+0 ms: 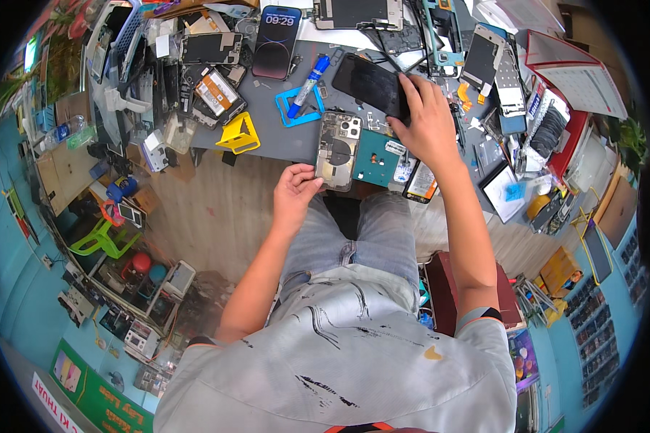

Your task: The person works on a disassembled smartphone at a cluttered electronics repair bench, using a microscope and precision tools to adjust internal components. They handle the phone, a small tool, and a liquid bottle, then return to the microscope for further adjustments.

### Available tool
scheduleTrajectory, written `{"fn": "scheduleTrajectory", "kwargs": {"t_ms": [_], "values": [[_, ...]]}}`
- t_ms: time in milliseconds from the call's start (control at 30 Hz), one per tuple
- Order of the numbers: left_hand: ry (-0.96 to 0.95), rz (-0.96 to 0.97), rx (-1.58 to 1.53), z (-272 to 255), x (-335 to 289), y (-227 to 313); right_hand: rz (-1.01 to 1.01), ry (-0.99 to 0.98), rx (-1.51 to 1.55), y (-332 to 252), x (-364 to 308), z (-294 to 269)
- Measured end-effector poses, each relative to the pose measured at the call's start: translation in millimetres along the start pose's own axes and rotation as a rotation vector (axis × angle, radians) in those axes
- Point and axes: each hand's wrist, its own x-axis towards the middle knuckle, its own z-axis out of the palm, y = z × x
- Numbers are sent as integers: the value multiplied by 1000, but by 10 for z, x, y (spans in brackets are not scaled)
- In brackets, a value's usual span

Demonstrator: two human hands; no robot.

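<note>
At the table's near edge lies an opened phone housing (337, 153), with a camera cluster in its upper right corner. My left hand (296, 186) pinches its lower left corner between thumb and fingers. Farther back and to the right, a dark phone screen (367, 81) lies tilted across the table. My right hand (427, 119) has its thumb and fingertips closed around the right end of that screen. Just right of the housing is a teal mat (374, 162) with tiny parts on it. A blue marker (309, 86) rests over a blue plastic frame (285, 108).
A lit phone (276, 43) lies at the back, and a yellow stand (239, 134) sits at left. Phone parts crowd both sides. A battery-bearing phone part (421, 183) is at the near edge, right. A red-edged calendar (574, 76) stands far right.
</note>
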Motion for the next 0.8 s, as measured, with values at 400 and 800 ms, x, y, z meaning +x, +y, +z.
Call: {"fn": "scheduleTrajectory", "kwargs": {"t_ms": [400, 800], "values": [[79, 55, 77, -301, -269, 167, 373, -99, 781, 278, -373, -533], [179, 49, 141, -743, -477, 288, 497, 189, 916, 602, -1014, -1154]]}}
